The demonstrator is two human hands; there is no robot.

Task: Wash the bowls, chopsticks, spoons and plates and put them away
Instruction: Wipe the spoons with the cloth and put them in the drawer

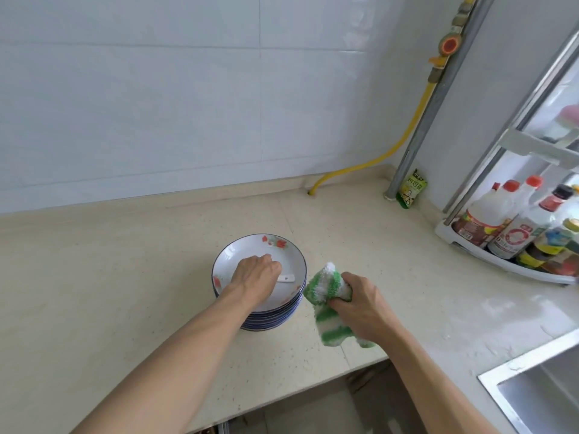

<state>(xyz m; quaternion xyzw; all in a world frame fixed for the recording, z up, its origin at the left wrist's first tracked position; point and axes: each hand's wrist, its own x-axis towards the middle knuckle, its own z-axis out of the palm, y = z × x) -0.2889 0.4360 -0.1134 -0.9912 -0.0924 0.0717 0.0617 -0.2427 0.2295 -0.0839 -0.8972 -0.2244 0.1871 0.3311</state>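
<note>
A stack of several white plates (247, 255) with blue rims and red flower prints stands on the beige counter (125, 277). My left hand (255, 274) reaches into the top plate, fingers curled over a white spoon (286, 279) whose handle end sticks out to the right. Whether the fingers grip the spoon or only rest on it is hidden. To the right of the stack, my right hand (360, 300) grips a green-and-white striped cloth (327, 296), which hangs just above the counter.
A white rack (501, 264) of sauce bottles stands at the right by the window. A steel sink (539, 399) corner shows at the bottom right. A yellow gas hose (404, 136), a grey pipe and a green packet (411, 189) occupy the back corner.
</note>
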